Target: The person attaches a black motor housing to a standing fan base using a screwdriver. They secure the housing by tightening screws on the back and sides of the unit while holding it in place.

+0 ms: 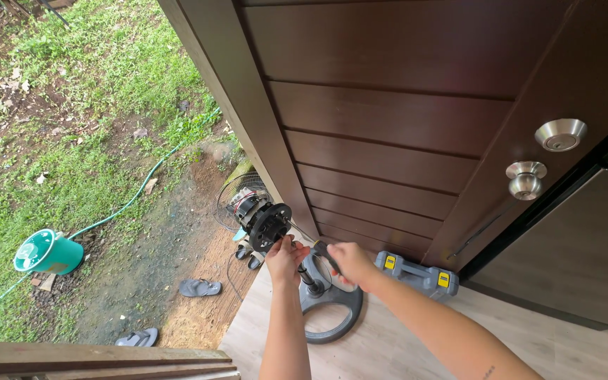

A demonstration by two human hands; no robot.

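A stand fan with its blades off stands on a round grey base [332, 317] on the wooden floor. Its black motor head [267, 224] points to the left, with the bare motor [244, 205] behind it. My left hand [284, 257] grips the fan just under the motor head. My right hand [346, 262] holds a screwdriver [309, 239] whose thin shaft reaches to the motor head. A wire fan guard [237, 191] stands behind the motor, near the door.
A dark brown door [388, 119] with a silver knob [526, 177] and a deadbolt [561, 134] stands open beside the fan. A grey tool case [416, 274] lies at its foot. Outside are grass, a green hose [131, 200], a teal bucket [47, 252] and sandals [200, 287].
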